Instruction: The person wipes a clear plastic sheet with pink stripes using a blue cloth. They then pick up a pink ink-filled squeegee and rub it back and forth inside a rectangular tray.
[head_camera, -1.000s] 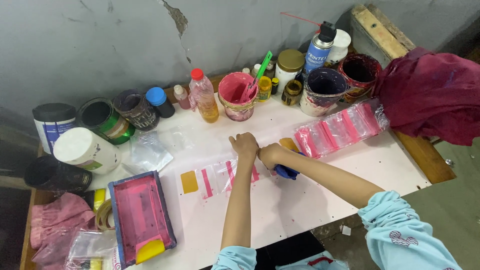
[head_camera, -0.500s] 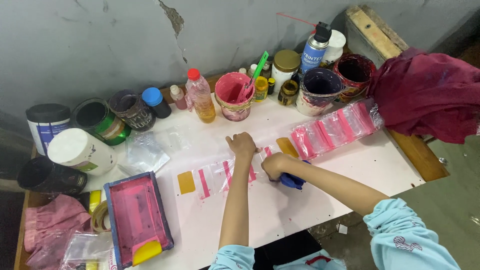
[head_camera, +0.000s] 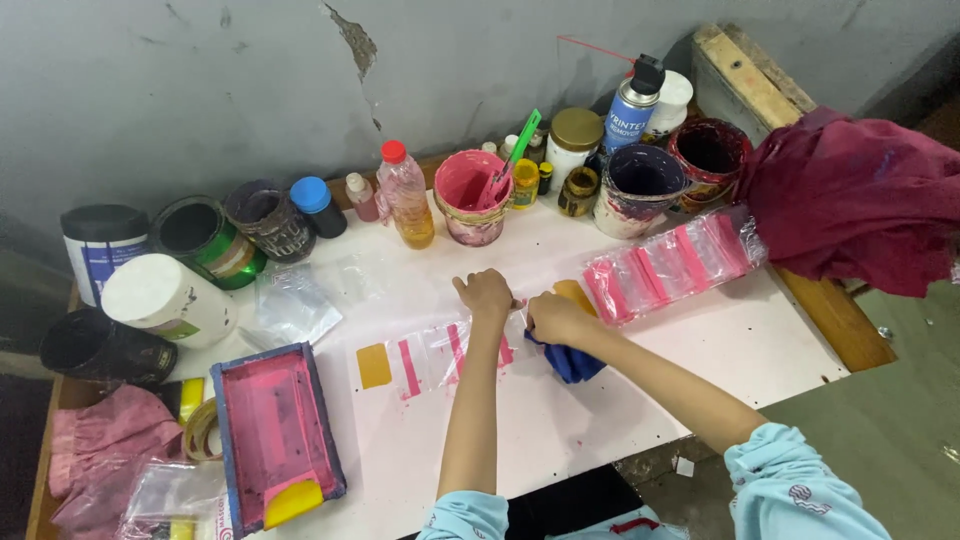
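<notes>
Near the middle of the frame, left hand (head_camera: 487, 292) pressed flat, fingers closed down onto the clear plastic sheet (head_camera: 440, 352) lying on the white counter (head_camera: 760, 340). Just right of it, right hand (head_camera: 553, 317) with fingers curled tight around a blue cloth (head_camera: 570, 362), the cloth bunched under the palm and touching the sheet's right end. Sheet stretched with its long axis left to right, pink stripes crossing it, a yellow patch (head_camera: 374, 365) at its left end. Both hands at the sheet's right end, so most of the sheet running away to the left of the fingers, the left hand nearer to that stretch. Upper right of the hands, a stack of pink-striped clear sheets (head_camera: 670, 262). Lower left, a pink-stained framed screen (head_camera: 270, 425) with a yellow squeegee (head_camera: 293, 500). Along the back wall, a pink paint cup (head_camera: 470, 195).
</notes>
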